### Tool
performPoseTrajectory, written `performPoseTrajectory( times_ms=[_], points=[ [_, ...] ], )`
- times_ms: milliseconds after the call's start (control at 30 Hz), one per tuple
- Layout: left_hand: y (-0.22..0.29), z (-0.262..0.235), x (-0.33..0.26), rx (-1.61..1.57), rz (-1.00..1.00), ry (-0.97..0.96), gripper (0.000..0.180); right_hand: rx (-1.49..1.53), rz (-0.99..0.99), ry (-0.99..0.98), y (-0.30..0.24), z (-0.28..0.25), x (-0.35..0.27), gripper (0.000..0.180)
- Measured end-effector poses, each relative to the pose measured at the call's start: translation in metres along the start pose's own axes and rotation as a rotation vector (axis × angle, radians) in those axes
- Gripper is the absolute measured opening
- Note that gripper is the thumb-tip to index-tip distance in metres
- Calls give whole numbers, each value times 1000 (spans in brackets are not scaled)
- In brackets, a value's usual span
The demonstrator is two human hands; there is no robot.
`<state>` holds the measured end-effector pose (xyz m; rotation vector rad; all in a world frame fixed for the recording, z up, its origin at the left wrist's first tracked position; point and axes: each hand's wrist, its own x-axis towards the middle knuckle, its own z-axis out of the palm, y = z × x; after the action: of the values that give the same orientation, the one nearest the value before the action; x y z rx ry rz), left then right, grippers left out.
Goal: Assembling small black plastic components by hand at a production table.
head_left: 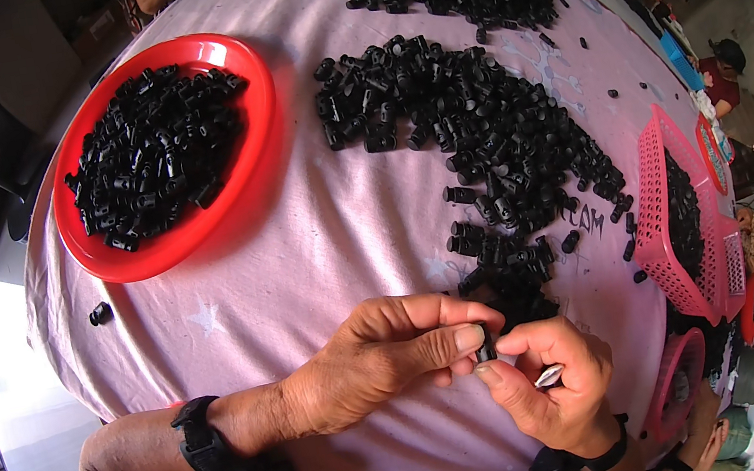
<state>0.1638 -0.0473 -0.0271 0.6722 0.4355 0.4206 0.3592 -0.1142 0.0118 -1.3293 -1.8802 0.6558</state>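
Small black plastic cylindrical part point(487, 348) pinched between closed fingers of left hand point(368, 365) and right hand point(554, 385); its shape apparently tubular.

My forearms are bare, no sleeves. A black wristband point(200, 439) wraps my left wrist at seven o'clock; another black band point(580, 460) circles my right wrist at five o'clock.

You're in a small assembly workshop: heaps of black plastic parts point(468, 122) cover the cloth-covered tabletop point(300, 248), with a red tray point(260, 86) and pink baskets point(654, 211) along its edges.
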Motion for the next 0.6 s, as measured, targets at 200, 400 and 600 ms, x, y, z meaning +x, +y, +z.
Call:
performPoseTrajectory(
  times_ms=[200,400,600],
  points=[
    [-3,0,2,-25,-49,-13,33,-154,-47,130,-2,3,-1,26],
    [-6,-2,3,-92,-44,-18,30,-319,-273,131,11,4,-3,29],
    [-8,-2,3,-71,-24,-33,26,-505,-399,64,6,-2,-6,32]
  ],
)
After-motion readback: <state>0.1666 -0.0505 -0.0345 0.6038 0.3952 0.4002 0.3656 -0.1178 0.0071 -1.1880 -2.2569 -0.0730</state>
